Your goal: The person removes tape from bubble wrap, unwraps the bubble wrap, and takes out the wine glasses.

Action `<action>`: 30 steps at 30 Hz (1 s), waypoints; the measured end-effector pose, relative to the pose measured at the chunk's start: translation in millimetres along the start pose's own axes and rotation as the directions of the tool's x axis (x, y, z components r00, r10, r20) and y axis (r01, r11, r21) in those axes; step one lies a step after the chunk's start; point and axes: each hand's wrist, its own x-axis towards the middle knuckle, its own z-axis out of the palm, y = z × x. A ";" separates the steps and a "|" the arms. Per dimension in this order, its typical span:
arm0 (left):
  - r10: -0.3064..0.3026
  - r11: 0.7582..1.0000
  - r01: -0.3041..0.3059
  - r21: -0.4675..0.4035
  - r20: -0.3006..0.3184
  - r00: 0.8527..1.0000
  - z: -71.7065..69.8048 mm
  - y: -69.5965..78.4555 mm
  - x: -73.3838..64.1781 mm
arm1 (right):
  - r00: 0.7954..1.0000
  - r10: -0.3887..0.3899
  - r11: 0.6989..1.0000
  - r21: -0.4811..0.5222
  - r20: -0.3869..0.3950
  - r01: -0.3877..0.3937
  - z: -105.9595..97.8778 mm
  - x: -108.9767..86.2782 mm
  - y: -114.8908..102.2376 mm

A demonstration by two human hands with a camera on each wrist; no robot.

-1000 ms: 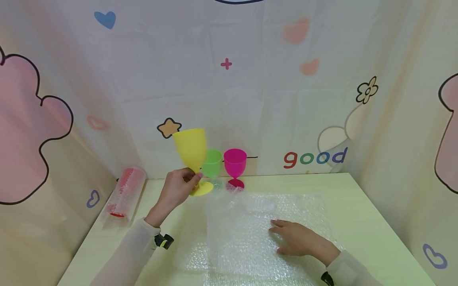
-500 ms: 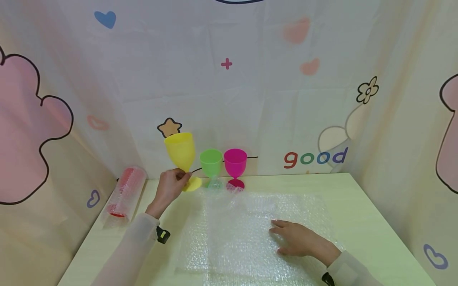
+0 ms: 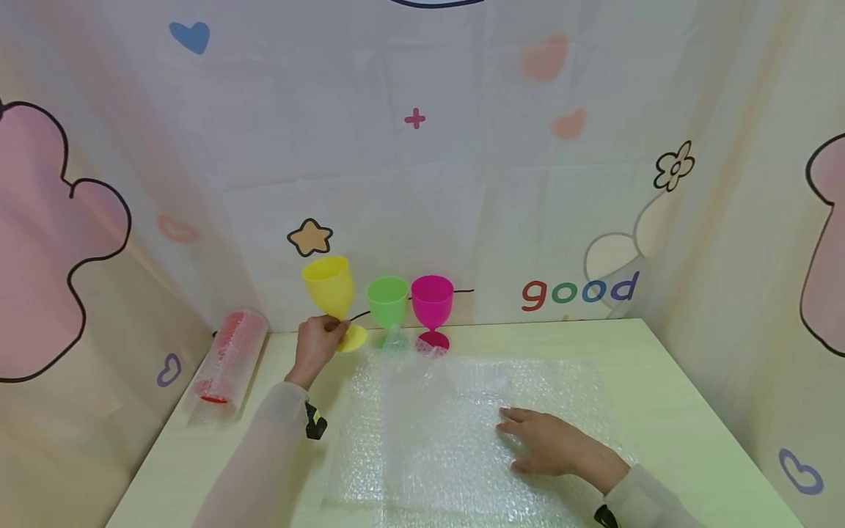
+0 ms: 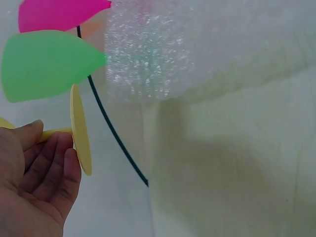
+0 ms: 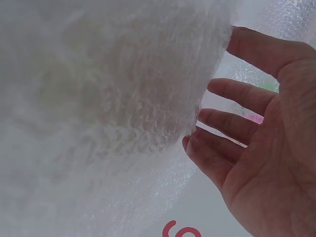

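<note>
My left hand [image 3: 314, 347] pinches the stem of a yellow plastic goblet [image 3: 330, 287], which tilts slightly left near the back of the table. In the left wrist view, thumb and fingers of the left hand [image 4: 42, 173] close round the thin stem beside the round foot [image 4: 81, 131]. A green goblet [image 3: 387, 299] and a magenta goblet [image 3: 432, 299] stand to its right, their feet partly behind bubble wrap. Fingers spread, my right hand [image 3: 551, 442] rests on the sheets of bubble wrap [image 3: 442, 433]; in the right wrist view its fingertips touch the wrap [image 5: 128, 98].
At the left of the pale table [image 3: 667, 411] lies a red item rolled in bubble wrap [image 3: 231, 359]. A printed curtain [image 3: 462, 198] hangs right behind the table and along both sides.
My left hand has carried the yellow goblet left and down, off from in front of the green goblet. The right hand stays in place on the bubble wrap.
</note>
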 end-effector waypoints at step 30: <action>-0.209 0.978 0.209 -0.011 -0.015 0.978 49.4 -40.4 3.9 | 1.000 -0.004 1.000 -0.008 -0.008 0.003 0.5 -3.1 -0.3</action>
